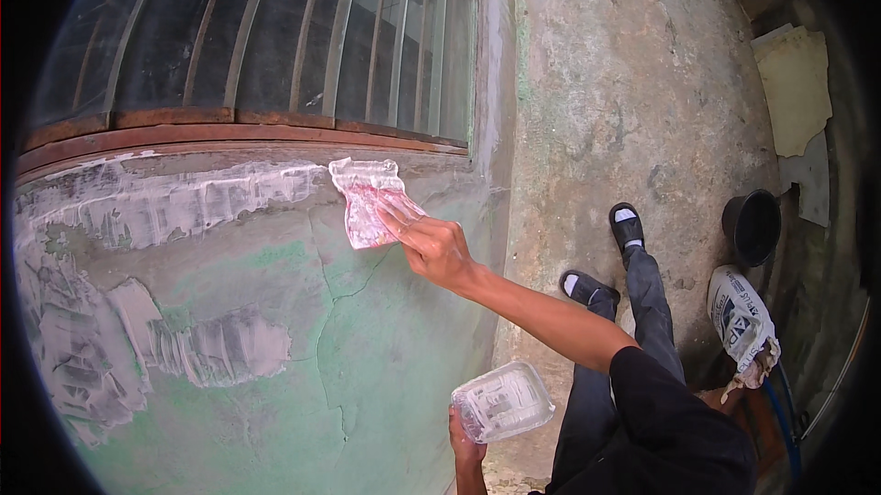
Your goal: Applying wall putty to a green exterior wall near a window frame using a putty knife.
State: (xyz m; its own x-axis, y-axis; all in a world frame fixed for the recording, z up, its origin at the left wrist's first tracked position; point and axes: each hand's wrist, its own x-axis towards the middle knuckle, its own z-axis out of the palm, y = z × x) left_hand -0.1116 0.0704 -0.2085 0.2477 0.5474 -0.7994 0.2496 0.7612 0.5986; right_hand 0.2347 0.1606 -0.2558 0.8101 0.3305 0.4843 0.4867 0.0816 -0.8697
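Observation:
My right hand is closed on a flat putty spreader, pressed to the wall just under the window ledge. White and pinkish putty smears the spreader's face, and a thick ridge of it sits along the top edge. Low in view, my left hand grips a clear rectangular plastic tub by its side. White putty coats the tub's inside. The green painted wall carries rough pale putty patches at left and a long putty band beneath the ledge. A crack runs down the wall.
A barred window with a reddish-brown frame lies above. On the concrete floor at right are a black bucket, a white printed sack and broken board pieces. My sandalled feet stand near the wall.

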